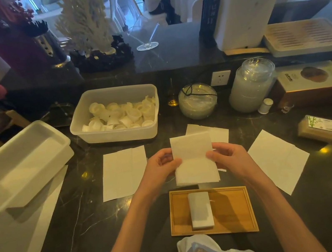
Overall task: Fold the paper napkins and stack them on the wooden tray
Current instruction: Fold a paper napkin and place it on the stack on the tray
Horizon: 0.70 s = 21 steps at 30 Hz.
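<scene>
While a napkin [194, 160] was pinched at its sides by left hand [160, 168] and right hand [229, 157] | folded stack [200, 210] was seen on wooden tray [232, 209] | at counter [102, 224] front edge.

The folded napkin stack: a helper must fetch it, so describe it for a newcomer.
Find the wooden tray at the near edge of the dark counter. The folded napkin stack lies near its middle. Unlike the open napkins spread flat beyond, it is narrow and thick.
</scene>
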{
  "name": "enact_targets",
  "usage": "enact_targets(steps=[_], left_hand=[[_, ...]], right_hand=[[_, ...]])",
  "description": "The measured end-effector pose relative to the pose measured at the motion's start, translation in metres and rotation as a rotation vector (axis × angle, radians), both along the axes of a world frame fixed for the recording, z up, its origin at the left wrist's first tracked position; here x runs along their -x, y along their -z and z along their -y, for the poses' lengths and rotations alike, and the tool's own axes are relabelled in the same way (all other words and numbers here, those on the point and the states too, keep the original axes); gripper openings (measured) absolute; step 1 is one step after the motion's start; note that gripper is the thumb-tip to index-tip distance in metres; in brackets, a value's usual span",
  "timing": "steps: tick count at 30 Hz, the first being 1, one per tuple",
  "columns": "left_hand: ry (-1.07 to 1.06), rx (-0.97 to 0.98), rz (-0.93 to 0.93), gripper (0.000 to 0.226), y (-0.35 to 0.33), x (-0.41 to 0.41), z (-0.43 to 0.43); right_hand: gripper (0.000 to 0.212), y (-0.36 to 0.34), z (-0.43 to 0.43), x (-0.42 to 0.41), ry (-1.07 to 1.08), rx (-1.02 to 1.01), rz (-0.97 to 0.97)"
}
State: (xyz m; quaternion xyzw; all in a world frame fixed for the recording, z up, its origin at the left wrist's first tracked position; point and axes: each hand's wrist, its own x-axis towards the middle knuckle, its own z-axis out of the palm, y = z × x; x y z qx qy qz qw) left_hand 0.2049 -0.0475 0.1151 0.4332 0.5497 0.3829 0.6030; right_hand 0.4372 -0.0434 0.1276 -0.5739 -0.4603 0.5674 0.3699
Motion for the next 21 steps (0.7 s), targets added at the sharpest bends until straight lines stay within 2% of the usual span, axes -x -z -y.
enact_targets(steps=[3,7,11,21], left_hand=[[-0.005,0.000,0.006,0.025,-0.0001,-0.0003,-0.0009],[-0.047,-0.012,-0.001,0.023,0.0006,0.0002,-0.0020],[-0.036,0.005,-0.008,0.028,-0.0001,0.0015,-0.0035],[0.007,0.026,0.006,0.029,-0.0022,0.0050,-0.0044]], right_hand=[[0.021,-0.0017,0.0007,0.0000,-0.013,0.006,-0.016],[0.038,-0.0027,0.0027,-0.0010,-0.138,0.001,0.064],[0.044,-0.0035,0.0018,-0.0011,-0.138,0.012,0.071],[0.040,-0.0016,-0.0001,-0.0031,-0.147,0.028,0.079]])
